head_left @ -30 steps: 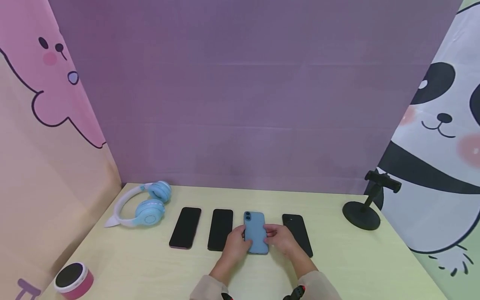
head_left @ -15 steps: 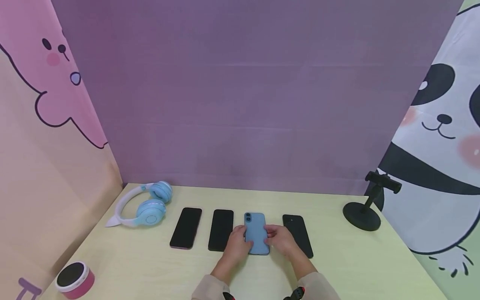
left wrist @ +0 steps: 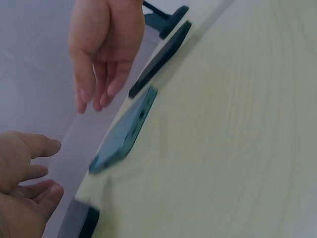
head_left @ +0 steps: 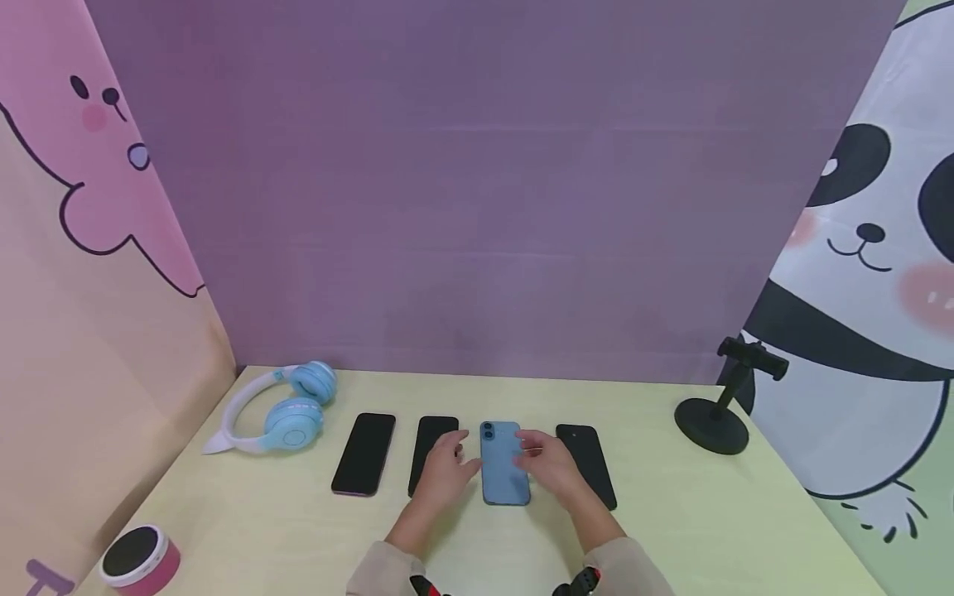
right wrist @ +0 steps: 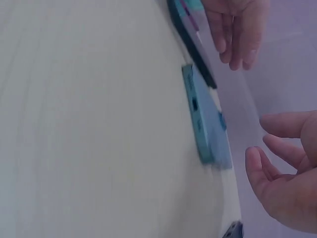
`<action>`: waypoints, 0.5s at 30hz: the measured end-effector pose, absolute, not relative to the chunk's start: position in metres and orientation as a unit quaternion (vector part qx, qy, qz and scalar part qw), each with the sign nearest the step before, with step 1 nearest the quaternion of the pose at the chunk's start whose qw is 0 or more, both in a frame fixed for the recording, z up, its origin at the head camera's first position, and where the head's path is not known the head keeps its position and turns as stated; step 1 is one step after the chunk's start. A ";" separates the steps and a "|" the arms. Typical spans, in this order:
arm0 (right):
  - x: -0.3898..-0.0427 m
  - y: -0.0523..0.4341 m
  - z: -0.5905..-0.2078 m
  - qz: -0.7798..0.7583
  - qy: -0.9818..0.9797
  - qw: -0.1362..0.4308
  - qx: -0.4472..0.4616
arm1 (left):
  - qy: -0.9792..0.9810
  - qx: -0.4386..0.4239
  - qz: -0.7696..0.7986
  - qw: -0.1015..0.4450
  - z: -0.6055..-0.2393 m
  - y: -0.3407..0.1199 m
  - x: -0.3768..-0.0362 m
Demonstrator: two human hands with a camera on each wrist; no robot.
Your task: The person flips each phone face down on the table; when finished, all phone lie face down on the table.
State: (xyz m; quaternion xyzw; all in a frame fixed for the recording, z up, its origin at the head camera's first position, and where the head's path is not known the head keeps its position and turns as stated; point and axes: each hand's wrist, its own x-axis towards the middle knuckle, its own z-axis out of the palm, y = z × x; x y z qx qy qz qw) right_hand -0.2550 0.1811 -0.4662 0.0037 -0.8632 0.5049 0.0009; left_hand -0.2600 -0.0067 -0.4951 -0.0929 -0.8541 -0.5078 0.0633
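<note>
The pale tabletop [head_left: 261, 530] supports headphones [head_left: 293, 424], three black phones [head_left: 363, 454] [head_left: 426, 443] [head_left: 590, 462], a blue phone [head_left: 503, 468], a black stand [head_left: 711, 428] and a pink cylinder [head_left: 154, 571].

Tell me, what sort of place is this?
Probably a small decorated tabletop booth indoors, perhaps for demonstrations or filming, though its purpose isn't certain. A blue phone lies on a pale table, with a plain purple backdrop behind and a panda-printed panel alongside.

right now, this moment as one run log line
left hand: holds nothing | right hand: holds nothing | blue phone: on table, camera side up | black phones: three, on table | headphones: back left
</note>
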 end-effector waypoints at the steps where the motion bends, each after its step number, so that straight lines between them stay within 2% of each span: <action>1: -0.255 0.178 -0.465 0.513 -0.858 -0.002 0.009 | -0.854 -0.092 -0.508 0.065 -0.495 -0.012 -0.260; 8: -0.256 0.153 -0.461 0.521 -0.852 -0.015 0.051 | -0.858 -0.072 -0.500 0.095 -0.497 -0.044 -0.264; 15: -0.256 0.121 -0.460 0.520 -0.850 -0.035 0.083 | -0.869 -0.028 -0.485 0.096 -0.498 -0.065 -0.263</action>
